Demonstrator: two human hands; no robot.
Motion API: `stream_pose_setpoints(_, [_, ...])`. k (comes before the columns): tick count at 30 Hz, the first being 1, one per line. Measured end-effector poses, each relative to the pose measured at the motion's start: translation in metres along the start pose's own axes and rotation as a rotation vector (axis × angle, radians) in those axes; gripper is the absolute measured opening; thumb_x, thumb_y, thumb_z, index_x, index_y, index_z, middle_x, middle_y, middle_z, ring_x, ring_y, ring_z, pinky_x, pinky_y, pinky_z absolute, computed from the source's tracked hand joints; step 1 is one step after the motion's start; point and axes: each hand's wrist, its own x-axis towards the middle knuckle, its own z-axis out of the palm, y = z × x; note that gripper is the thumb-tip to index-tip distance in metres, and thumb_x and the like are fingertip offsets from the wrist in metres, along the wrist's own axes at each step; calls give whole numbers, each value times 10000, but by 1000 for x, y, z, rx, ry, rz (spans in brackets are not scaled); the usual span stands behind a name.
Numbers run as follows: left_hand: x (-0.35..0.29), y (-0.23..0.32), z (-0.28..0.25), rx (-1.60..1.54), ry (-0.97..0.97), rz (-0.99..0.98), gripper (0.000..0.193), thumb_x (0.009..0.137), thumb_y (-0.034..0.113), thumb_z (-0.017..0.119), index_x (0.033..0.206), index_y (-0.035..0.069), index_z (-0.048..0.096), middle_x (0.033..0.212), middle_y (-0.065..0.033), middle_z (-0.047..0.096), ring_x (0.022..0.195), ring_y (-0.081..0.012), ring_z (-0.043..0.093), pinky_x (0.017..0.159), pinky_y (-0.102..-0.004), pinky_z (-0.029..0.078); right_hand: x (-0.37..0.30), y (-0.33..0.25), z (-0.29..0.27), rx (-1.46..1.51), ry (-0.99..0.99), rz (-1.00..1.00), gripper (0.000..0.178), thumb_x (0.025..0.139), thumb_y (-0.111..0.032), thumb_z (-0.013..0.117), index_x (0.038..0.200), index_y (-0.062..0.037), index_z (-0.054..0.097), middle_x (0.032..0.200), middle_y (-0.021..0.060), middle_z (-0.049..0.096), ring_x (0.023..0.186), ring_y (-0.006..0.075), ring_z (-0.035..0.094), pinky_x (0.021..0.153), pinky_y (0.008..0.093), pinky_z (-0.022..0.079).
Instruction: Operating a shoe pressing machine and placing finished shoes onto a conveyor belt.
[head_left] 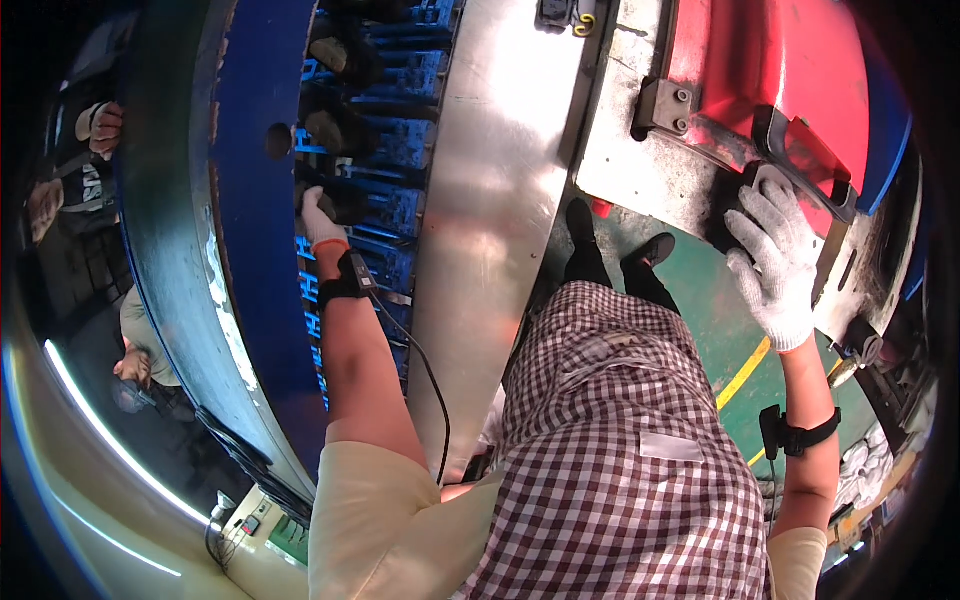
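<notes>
My left hand (320, 220), in a pale glove, reaches in among blue slotted holders (395, 145). Its fingers are curled beside a dark rounded piece (347, 202) and partly hidden, so what they grip is unclear. Farther up the row sit more dark, shoe-like pieces (345, 58) with tan patches. On the right, my gloved right hand (778, 265) lies with its fingers stretched out and slightly apart. Its fingertips touch a small grey rounded part (772, 180) at the edge of a red machine cover (770, 65), next to a black bracket (800, 145).
A bare metal ledge (490, 200) runs between the holders and my body. A blue panel (255, 200) stands left of the holders. Beyond it are another person's gloved hand (102, 130) and a person (140, 370). Green floor (690, 285) with a yellow line lies below.
</notes>
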Motion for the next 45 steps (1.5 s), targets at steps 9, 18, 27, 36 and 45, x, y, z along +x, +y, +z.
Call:
stream_pose_setpoints(9, [83, -45, -19, 597, 198, 80, 851, 848, 344, 856, 1510, -35, 478, 1475, -182, 594, 1296, -330, 596, 1094, -415, 456, 1, -2, 1, -21, 6, -1, 459, 766, -68, 765, 1223, -72, 725, 1406, 143, 645, 1419, 415, 509, 1188, 535, 393])
stream_pose_setpoints(18, [5, -54, -4, 571, 70, 181, 1041, 846, 377, 862, 1606, -43, 286, 1607, -213, 442, 1445, -352, 472, 1184, -439, 395, -1, -4, 4, -23, 74, 15, 443, 770, -74, 780, 1211, -77, 731, 1375, 137, 653, 1363, 399, 550, 1166, 537, 418])
stream_pose_setpoints(27, [-20, -34, 6, 764, 140, 263, 924, 892, 381, 819, 1570, -61, 372, 1558, -250, 504, 1409, -394, 521, 1157, -443, 427, -27, -1, 17, -12, 239, 175, 459, 798, 5, 738, 1249, -76, 725, 1342, 154, 672, 1286, 374, 605, 1116, 479, 453])
stream_pose_setpoints(36, [14, -46, -17, 828, 146, 189, 628, 963, 418, 739, 1344, -57, 586, 1343, -247, 664, 1154, -399, 694, 1007, -448, 532, -31, -1, 21, 56, 294, 291, 428, 856, -6, 720, 1279, -69, 716, 1337, 162, 680, 1248, 354, 627, 1113, 448, 459])
stream_pose_setpoints(45, [-3, -49, -34, 95, 11, -329, 637, 1012, 670, 534, 1250, 82, 585, 1186, -76, 650, 1057, -256, 692, 928, -402, 568, -31, -1, 21, 15, 307, 292, 436, 845, -19, 729, 1279, -62, 714, 1325, 158, 683, 1230, 355, 632, 1094, 449, 468])
